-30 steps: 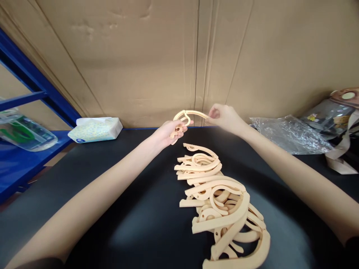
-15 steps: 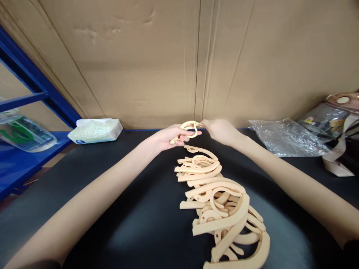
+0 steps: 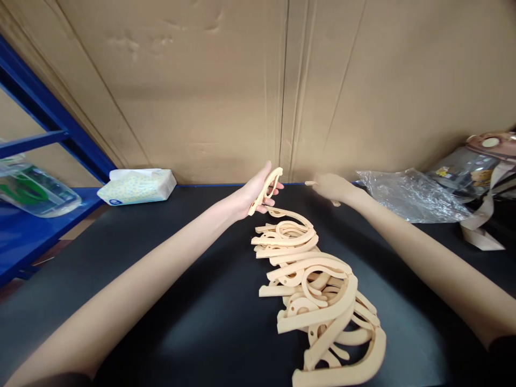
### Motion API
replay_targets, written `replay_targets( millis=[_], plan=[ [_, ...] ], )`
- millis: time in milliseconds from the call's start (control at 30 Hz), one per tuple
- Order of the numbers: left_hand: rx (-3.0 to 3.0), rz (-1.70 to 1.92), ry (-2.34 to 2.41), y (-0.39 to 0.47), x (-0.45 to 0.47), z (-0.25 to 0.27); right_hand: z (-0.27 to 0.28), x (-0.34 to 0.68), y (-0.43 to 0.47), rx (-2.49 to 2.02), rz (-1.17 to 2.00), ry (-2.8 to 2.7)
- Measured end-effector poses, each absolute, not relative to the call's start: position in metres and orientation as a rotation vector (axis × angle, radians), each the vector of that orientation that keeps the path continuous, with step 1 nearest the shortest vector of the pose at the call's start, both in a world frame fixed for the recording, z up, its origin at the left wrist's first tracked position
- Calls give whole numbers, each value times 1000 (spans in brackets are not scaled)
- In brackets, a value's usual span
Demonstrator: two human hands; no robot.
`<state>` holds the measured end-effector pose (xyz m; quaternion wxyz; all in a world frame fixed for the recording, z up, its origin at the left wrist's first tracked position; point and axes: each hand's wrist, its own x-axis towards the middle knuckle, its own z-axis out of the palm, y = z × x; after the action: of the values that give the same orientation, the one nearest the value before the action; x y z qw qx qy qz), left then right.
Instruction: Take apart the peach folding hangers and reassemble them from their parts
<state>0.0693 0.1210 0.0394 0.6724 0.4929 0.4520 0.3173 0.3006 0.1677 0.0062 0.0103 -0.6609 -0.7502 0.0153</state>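
Note:
My left hand (image 3: 255, 192), thumb raised and fingers partly spread, holds a beige folding hanger (image 3: 266, 189) edge-on just above the far end of the pile. To the right, my right hand (image 3: 331, 188) is closed and blurred. Beige ends of a hanger piece (image 3: 311, 183) stick out on either side of its fingers; most of that piece is hidden. Below and between my arms, several beige folding hangers (image 3: 338, 317) with curved arms and round hooks overlap in a long row that runs toward me on the black tabletop (image 3: 193, 301).
A tissue pack (image 3: 137, 187) lies at the back left, beside a blue metal frame (image 3: 36, 141) and a clear bottle (image 3: 36, 188). At the back right are a crumpled clear plastic bag (image 3: 411, 193) and a transparent container with a strap (image 3: 463, 169). Cardboard (image 3: 201, 97) walls the far edge.
My hands have moved apart: the right went right with a hanger piece in it. My left hand has turned its hanger more upright, thumb up. The row of hangers looks the same.

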Motion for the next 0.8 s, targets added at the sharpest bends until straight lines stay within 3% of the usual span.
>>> replay_targets(
  millis=[267,433,533,633,800],
  plan=[
    [1203,872,1019,116,76,36,21,282,151,-2013,46,-2160],
    [1303,930,926,115,75,35,41,252,133,-1397,537,-2223],
    [1336,953,913,116,74,38,48,245,129,-1178,616,-1986],
    [1313,971,890,117,74,43,54,252,128,-1200,345,-1911],
    [1620,897,1055,114,78,47,58,262,122,-1247,-660,-2152]
  ],
)
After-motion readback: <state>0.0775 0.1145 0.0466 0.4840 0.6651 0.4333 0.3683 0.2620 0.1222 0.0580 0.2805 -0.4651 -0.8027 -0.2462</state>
